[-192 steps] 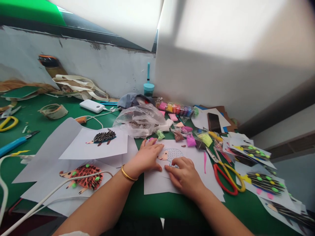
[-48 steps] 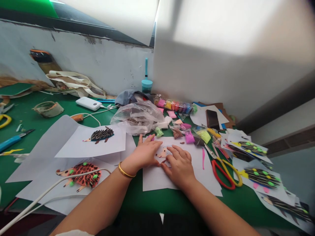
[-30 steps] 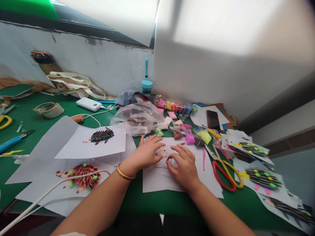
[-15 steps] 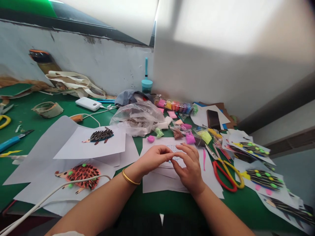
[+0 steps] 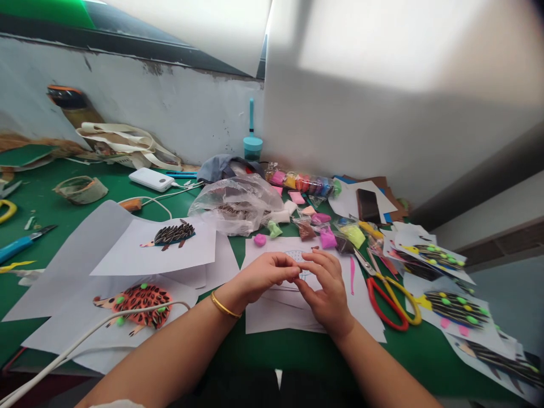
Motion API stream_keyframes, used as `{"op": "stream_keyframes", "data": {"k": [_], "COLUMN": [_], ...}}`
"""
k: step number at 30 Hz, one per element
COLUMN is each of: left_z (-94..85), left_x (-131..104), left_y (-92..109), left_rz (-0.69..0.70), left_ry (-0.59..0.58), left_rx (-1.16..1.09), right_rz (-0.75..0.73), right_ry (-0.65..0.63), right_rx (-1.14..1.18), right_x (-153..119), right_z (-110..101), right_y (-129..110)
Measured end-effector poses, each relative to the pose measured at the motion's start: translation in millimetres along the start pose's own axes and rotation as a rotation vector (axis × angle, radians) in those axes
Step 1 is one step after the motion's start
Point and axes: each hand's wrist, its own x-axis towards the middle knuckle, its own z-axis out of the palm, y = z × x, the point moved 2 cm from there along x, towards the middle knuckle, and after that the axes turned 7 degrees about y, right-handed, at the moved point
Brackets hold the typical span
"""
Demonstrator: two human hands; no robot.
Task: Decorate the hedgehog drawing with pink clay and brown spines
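Note:
Over a stack of white paper (image 5: 272,320), my left hand (image 5: 267,275) and my right hand (image 5: 329,286) meet at the fingertips. Thumb and index finger of the left are pinched together. The right thumb and index finger press at the same spot, its other fingers loosely bent. Whatever is between them is too small or hidden to name. Partly behind the fingers, a blue dotted drawing (image 5: 293,255) shows on the top sheet. A pink lump of clay (image 5: 259,240) lies at the sheet's far edge, and a thin pink tool (image 5: 352,276) rests right of my right hand.
Scissors (image 5: 393,306) with red and yellow handles lie at the right, beside hedgehog pictures (image 5: 457,309). Bagged clay pieces (image 5: 327,237) and a clear plastic bag (image 5: 238,204) sit beyond the paper. Leftward are more hedgehog pictures (image 5: 147,306), a white cable (image 5: 114,322) and a power bank (image 5: 151,179).
My fingertips shift slightly against each other, and the right fingers bend a little differently. The whole view has moved slightly; the things on the table stay put.

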Motion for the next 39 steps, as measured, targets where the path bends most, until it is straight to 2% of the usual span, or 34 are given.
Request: {"op": "stream_keyframes", "data": {"k": [4,10,18,26,32,36,39], "left_z": [1.4,1.4,1.9,0.0,0.3,1.1,-0.5], "left_x": [-0.5,-0.8,1.9,2.3,4.1,3.0,2.5], "left_y": [0.6,4.4,2.0,1.6,-0.6,-0.3,1.1], "left_rz": [0.043,0.013,0.053,0.093,0.100,0.099,0.108], "left_ry": [-0.026,0.043,0.079,0.047,0.065,0.005,0.024], "left_rx": [-0.076,0.000,-0.048,0.037,0.105,0.213,0.251], "right_rz": [-0.009,-0.010,-0.004,0.064,0.096,0.086,0.089], "right_ry": [0.002,-0.010,-0.023,-0.108,-0.055,-0.068,-0.079], "right_rx": [0.013,0.020,0.059,0.098,0.099,0.088,0.080], "right_x": [-0.4,0.0,-1.2,-0.8,0.1,-1.5,-2.0], "right_z": [0.0,-0.9,-0.5,0.0,-0.2,0.8,1.1], "right_y": [-0.5,1.3,4.0,5.2,7.7,9.3,10.9]}}
